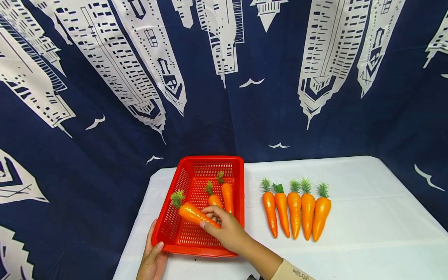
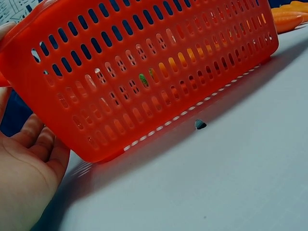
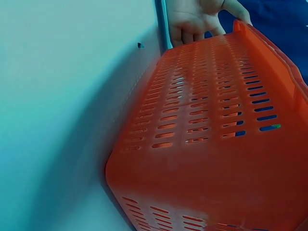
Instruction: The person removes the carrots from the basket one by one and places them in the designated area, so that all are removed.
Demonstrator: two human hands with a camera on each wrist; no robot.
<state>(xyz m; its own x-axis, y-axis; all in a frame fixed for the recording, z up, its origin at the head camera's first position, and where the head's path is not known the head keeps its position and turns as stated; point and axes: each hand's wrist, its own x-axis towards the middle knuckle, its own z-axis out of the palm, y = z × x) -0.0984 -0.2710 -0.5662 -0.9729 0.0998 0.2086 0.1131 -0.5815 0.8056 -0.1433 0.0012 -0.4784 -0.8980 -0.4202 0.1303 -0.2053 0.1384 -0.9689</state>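
Observation:
A red plastic basket [image 1: 196, 250] with slotted walls stands on the white table. My left hand [image 1: 153, 258] grips its near left corner, the thumb over the rim and the fingers against the outer wall, as the left wrist view also shows at the basket's side [image 2: 120, 110]. Over the basket, my right hand [image 1: 227, 229] pinches a toy carrot [image 1: 192, 213] near its thin end, leafy top pointing to the far left. Two more carrots, one upright in view [image 1: 227, 196] and one partly covered [image 1: 214, 200], lie inside. The right wrist view shows the basket wall, not the right hand.
Right of the basket, several carrots [image 1: 295, 212] lie side by side on the white table [image 1: 367, 217], leafy tops away from me. A dark blue cloth [image 1: 266, 116] printed with white buildings hangs behind the table. A small dark mark [image 2: 200, 124] shows near the basket.

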